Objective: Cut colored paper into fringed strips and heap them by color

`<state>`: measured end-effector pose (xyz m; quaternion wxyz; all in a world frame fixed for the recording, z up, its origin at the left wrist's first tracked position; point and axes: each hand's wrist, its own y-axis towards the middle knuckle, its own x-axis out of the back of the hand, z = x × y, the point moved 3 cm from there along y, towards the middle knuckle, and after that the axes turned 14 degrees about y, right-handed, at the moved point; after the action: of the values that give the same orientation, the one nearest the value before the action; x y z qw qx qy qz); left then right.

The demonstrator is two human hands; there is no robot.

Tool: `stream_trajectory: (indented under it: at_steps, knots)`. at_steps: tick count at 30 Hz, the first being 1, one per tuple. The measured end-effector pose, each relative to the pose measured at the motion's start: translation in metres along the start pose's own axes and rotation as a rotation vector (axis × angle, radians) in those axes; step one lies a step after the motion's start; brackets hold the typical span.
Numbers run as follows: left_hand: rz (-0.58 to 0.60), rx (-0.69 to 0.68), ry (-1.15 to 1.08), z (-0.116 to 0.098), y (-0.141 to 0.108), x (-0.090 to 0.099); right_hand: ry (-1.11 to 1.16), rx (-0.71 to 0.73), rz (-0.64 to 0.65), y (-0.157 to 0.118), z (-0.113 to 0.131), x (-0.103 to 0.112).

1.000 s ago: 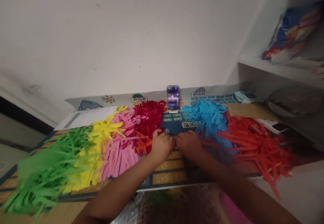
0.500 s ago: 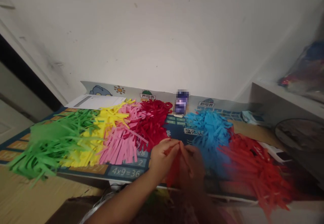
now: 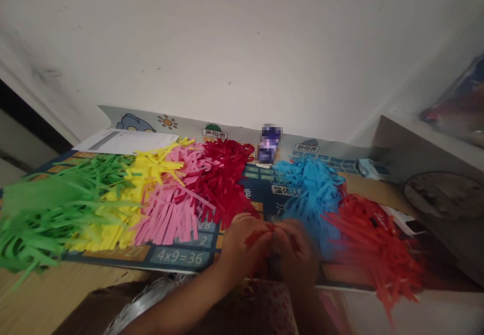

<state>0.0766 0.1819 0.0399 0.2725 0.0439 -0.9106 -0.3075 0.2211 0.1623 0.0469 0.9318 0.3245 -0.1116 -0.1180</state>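
Observation:
Just over the near edge of the table, my left hand point(image 3: 240, 244) and my right hand point(image 3: 300, 254) meet with curled fingers. Both pinch a red paper tassel point(image 3: 255, 237); part of it shows in the crook of my left fingers, and the rest is mostly hidden. Motion blurs my right hand. Dark red fringed paper point(image 3: 227, 178) lies just beyond my left hand. Blue fringed paper point(image 3: 312, 186) and bright red fringed paper point(image 3: 378, 244) lie beyond and right of my right hand.
Pink point(image 3: 170, 214), yellow point(image 3: 113, 214) and green fringed paper point(image 3: 56, 209) spread leftward over the printed mat point(image 3: 179, 258). White sheets point(image 3: 124, 141) lie behind. A blurred-out phone-like screen point(image 3: 269, 144) leans at the wall. Silvery strands point(image 3: 151, 299) hang below the table edge. A grey box-like unit point(image 3: 446, 193) stands right.
My hands have moved slightly down and closer in, and the red tassel between them is bunched up, where its strips hung down before. The whole view has shifted a little.

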Motion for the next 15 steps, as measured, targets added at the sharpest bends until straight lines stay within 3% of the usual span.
stream_trajectory:
  at_steps: [5, 10, 12, 15]
  knots:
    - [0.1, -0.054, -0.089, -0.002, 0.006, -0.005, 0.087, -0.084, -0.018, -0.003, -0.011, 0.002]
    - [0.041, -0.112, -0.027, 0.004, 0.005, -0.009, 0.083, -0.107, -0.005, 0.006, -0.015, 0.003]
    - [0.067, -0.066, -0.028, 0.005, 0.008, -0.008, 0.085, -0.102, 0.008, 0.009, -0.013, 0.003]
    - [0.286, 0.134, -0.12, 0.005, 0.022, -0.006, 0.076, -0.078, 0.048, 0.021, -0.011, 0.003]
